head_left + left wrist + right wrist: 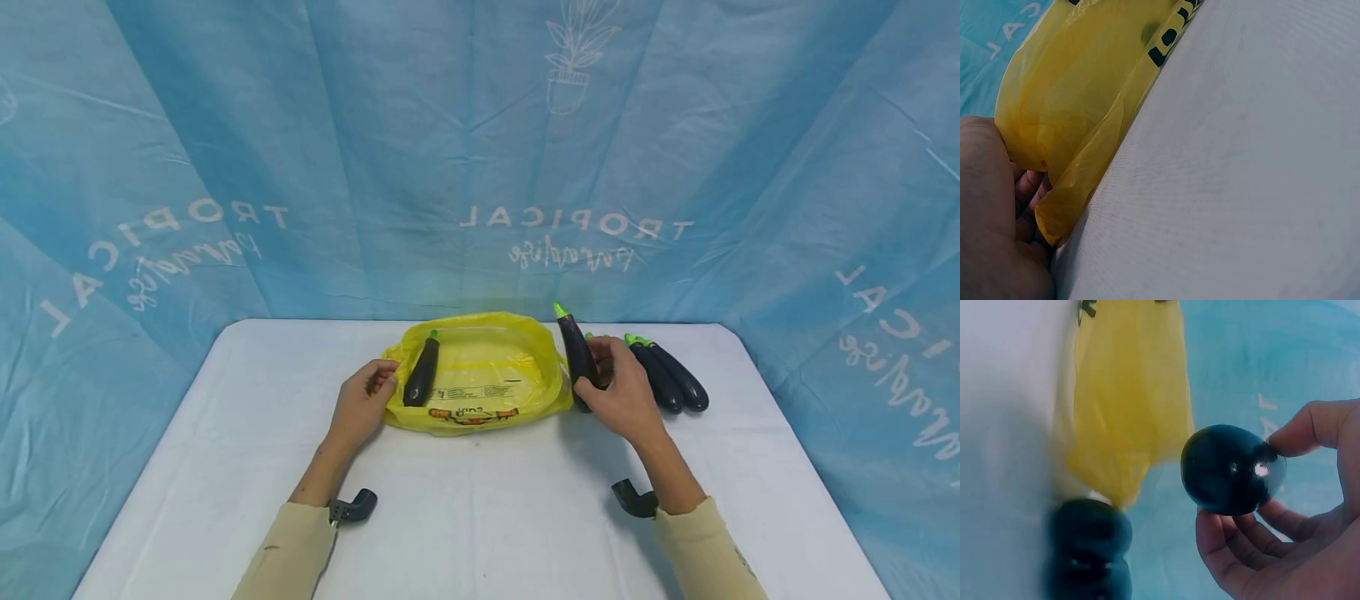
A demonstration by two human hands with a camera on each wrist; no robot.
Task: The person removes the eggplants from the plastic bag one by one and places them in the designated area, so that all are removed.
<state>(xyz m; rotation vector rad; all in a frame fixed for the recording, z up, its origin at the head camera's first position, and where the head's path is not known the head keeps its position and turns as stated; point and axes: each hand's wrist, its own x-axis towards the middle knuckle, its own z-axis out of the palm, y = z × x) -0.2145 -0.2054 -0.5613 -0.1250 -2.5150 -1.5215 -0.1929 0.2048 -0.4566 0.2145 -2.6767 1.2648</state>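
A yellow plastic bag (480, 379) lies open on the white table (480, 500), with one dark eggplant (422, 372) inside at its left. My left hand (365, 400) pinches the bag's left edge; the left wrist view shows the yellow plastic (1079, 106) held at my fingers (1029, 194). My right hand (618, 392) grips a second eggplant (578, 350) just right of the bag, tilted with its green stem up. Its rounded dark end (1232, 469) shows in the right wrist view, held between thumb and fingers (1235, 550).
Two more eggplants (671, 375) lie side by side on the table right of my right hand, blurred in the right wrist view (1088, 550). A blue printed backdrop (480, 167) hangs behind the table. The table's front half is bare white cloth.
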